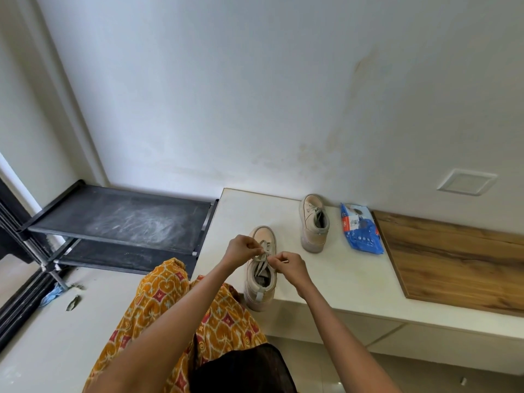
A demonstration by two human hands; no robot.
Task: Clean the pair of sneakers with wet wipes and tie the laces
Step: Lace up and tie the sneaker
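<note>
Risk, knot: both hands work the laces (263, 252) of the near sneaker (262, 268). The left hand (241, 251) pinches a lace end above the tongue; the right hand (289, 268) pinches the other end just beside it. If either pinch slackens before the crossing is drawn down, the loop would likely fall open and need redoing. An uneven pull could leave one end too short for a bow.

Risk, position: this sneaker's heel sits at the front edge of the surface (334, 279), under the wrists. A firm tug toward the person could drag it off onto the floor.

Item, surface: pale, low, with a wood-grain panel (453, 262) well to the right of the right hand.

Item, near sneaker: beige, high-topped, thick pale sole, toe pointing away, directly beneath both hands. Upper looks clean from here; laces flat and grey-beige, not yet tied.

Item, far sneaker (313, 222): same make, beyond and right of the right hand, near the wall. Laces appear loose; fine detail too small to judge.

Item, wet wipes pack (360, 229): blue and white, crumpled, just right of the far sneaker, out of both hands' immediate reach.
</note>
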